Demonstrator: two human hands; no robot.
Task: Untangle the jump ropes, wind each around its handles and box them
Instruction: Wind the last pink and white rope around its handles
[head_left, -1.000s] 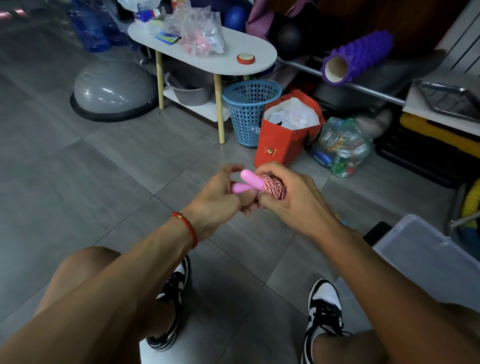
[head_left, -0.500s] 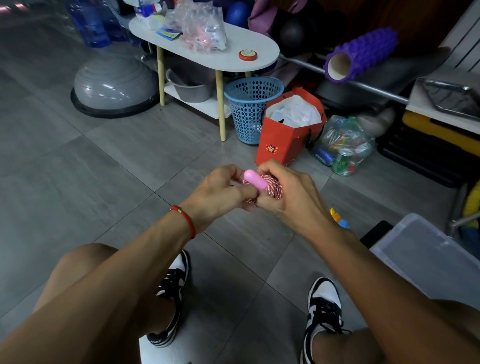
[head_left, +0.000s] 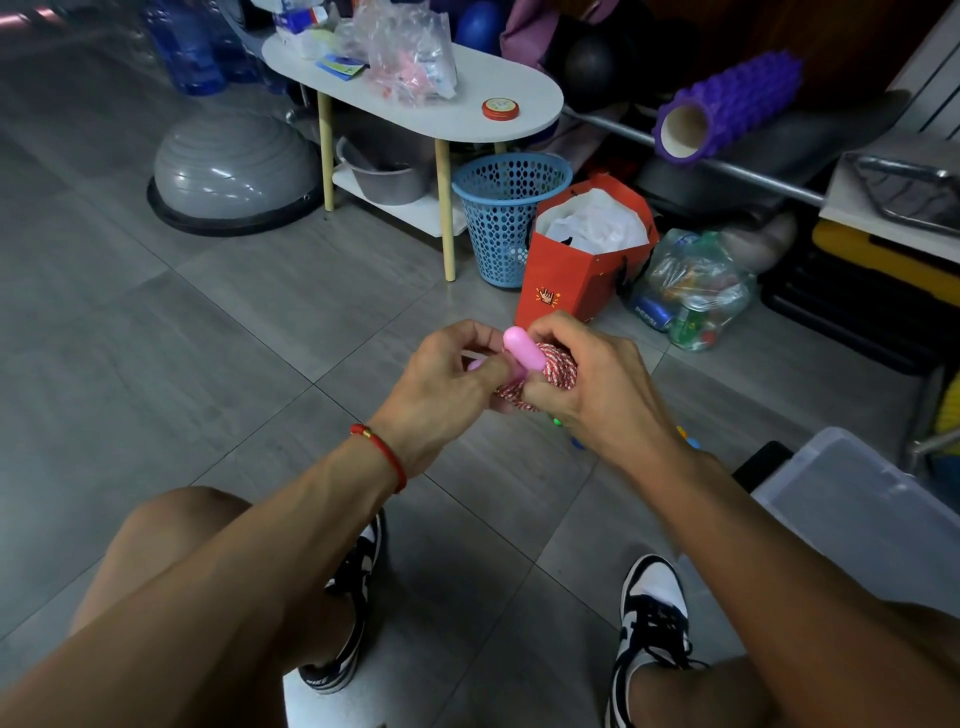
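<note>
A jump rope with a red-and-white cord (head_left: 560, 367) wound round its pink handles (head_left: 522, 351) is held above the grey floor in the head view. My right hand (head_left: 587, 384) grips the wound bundle from the right. My left hand (head_left: 457, 374) pinches the bundle from the left, at the cord by the handles. A second pink handle end (head_left: 474, 365) peeks out under my left fingers. A clear plastic box (head_left: 852, 499) stands on the floor at the right, by my right forearm. Small coloured bits (head_left: 684, 437) show behind my right wrist, mostly hidden.
Ahead stand a white oval side table (head_left: 524, 115), a blue mesh basket (head_left: 506, 218), a red paper bag (head_left: 576, 280) and a bag of cans (head_left: 691, 291). A grey balance dome (head_left: 234, 171) lies at the left. A purple foam roller (head_left: 727, 104) rests at the back right.
The bundle has turned slightly in my hands and my left fingers have closed further over the lower pink handle, hiding most of it. Both hands stay together at the same spot.
</note>
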